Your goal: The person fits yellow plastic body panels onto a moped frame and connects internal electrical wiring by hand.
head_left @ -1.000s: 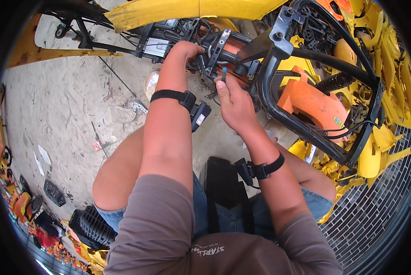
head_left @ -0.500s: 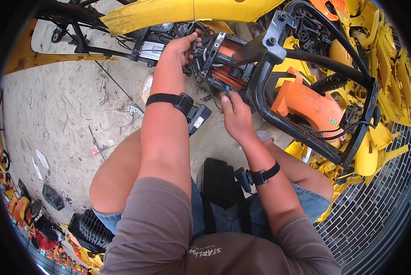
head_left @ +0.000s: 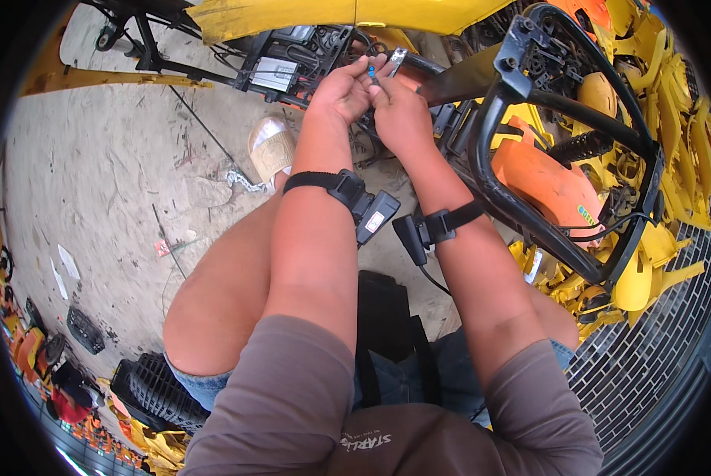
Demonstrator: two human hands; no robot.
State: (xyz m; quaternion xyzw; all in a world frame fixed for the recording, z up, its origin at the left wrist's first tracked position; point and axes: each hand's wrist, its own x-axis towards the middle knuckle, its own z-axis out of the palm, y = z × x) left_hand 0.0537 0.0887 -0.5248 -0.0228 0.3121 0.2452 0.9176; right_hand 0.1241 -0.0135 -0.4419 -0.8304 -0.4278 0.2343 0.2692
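Observation:
My right hand (head_left: pixel 399 109) pinches a small dark, blue-tipped piece (head_left: pixel 372 72), whose exact kind I cannot make out. Close against it, my left hand (head_left: pixel 343 90) has its palm turned up and its fingers curled around the same spot; what they grip is partly hidden. Both hands are over a black vehicle frame with wiring (head_left: pixel 329 49). A silver box with a white label (head_left: pixel 274 74) sits in the frame to the left of my hands.
A long yellow panel (head_left: pixel 347 14) spans the far side. To the right are a thick black tube frame (head_left: pixel 482 151), an orange fender (head_left: pixel 542 178) and heaped yellow body parts (head_left: pixel 680 143). A metal chain (head_left: pixel 244 182) lies on the concrete floor near my sandalled foot (head_left: pixel 273 149).
My right hand has moved up and left with the blue-tipped piece to meet my left hand. My left hand has shifted slightly right and turned palm up. The view has moved slightly.

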